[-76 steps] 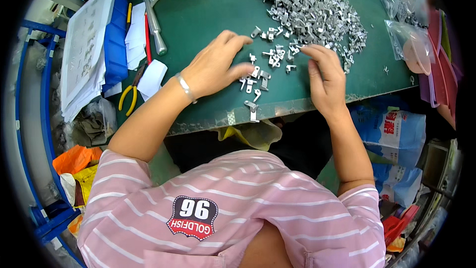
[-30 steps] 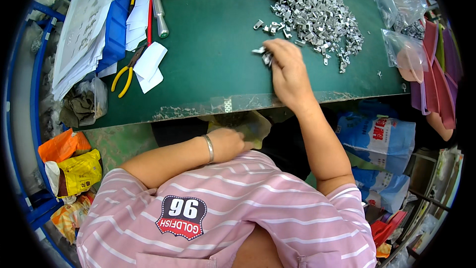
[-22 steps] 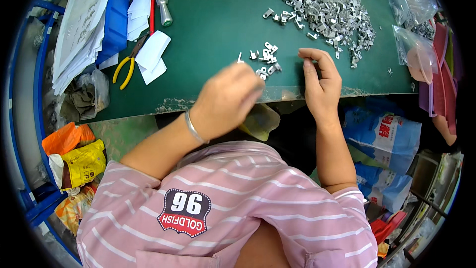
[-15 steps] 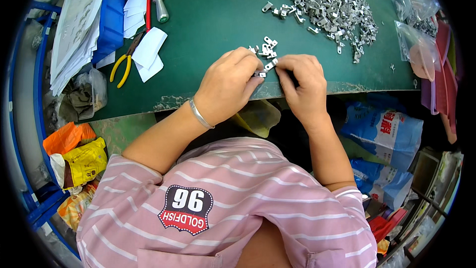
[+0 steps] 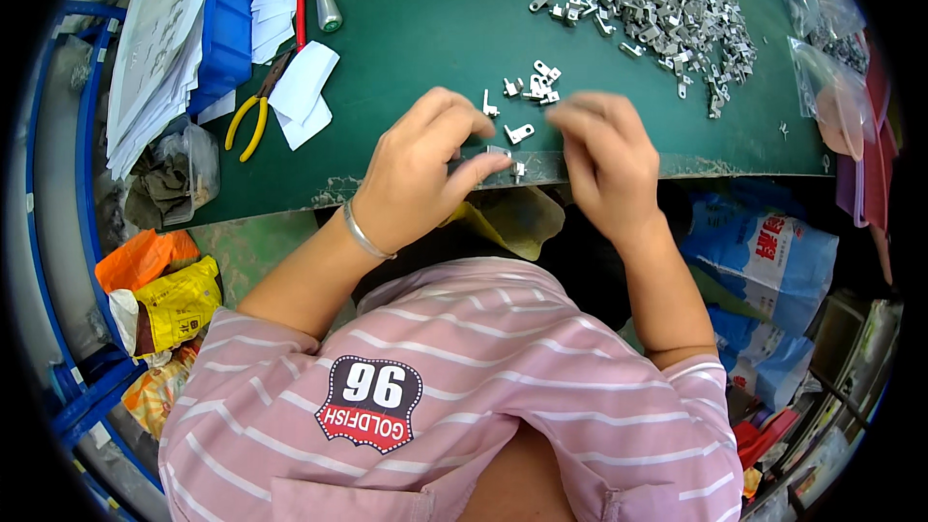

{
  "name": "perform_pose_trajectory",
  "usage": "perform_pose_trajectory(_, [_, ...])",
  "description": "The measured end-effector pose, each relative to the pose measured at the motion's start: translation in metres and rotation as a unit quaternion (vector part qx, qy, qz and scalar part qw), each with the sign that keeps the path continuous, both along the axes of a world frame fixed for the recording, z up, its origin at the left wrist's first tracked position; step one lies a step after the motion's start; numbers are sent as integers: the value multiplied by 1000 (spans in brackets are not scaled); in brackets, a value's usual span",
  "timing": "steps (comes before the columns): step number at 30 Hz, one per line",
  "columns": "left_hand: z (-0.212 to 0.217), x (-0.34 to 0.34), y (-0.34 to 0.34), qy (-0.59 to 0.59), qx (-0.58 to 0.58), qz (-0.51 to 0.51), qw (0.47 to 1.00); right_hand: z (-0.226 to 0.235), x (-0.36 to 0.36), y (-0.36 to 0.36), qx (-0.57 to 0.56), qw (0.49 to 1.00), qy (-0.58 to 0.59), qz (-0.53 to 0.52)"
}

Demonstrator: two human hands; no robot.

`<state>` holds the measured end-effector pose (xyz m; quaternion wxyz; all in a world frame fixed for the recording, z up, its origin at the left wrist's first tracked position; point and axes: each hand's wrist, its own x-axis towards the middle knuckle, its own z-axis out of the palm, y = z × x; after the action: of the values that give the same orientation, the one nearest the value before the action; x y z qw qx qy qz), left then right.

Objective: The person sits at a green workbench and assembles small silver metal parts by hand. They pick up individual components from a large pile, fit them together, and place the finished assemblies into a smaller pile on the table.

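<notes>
Small silver metal bracket (image 5: 500, 152) pinched in left fingertips, at green table's near edge

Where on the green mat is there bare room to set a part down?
Widest bare stretch: green mat between the white paper scraps and the small cluster of metal clips. A narrower strip lies along the front edge, left of the left hand. Crowded: the big clip pile top right and the papers and pliers at left.
</notes>
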<state>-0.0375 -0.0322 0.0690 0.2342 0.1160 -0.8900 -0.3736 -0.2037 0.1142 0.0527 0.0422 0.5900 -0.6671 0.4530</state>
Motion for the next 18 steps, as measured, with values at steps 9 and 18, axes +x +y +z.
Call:
perform_pose_trajectory(9, [-9, -27, 8, 49, -80, -17, 995, -4, -9, -12, 11, 995, -67, -68])
perform_pose_trajectory(18, [-3, -19, 1, -2, 32, -9, 999, 27, -8, -8, 166, 974, -148, -46])
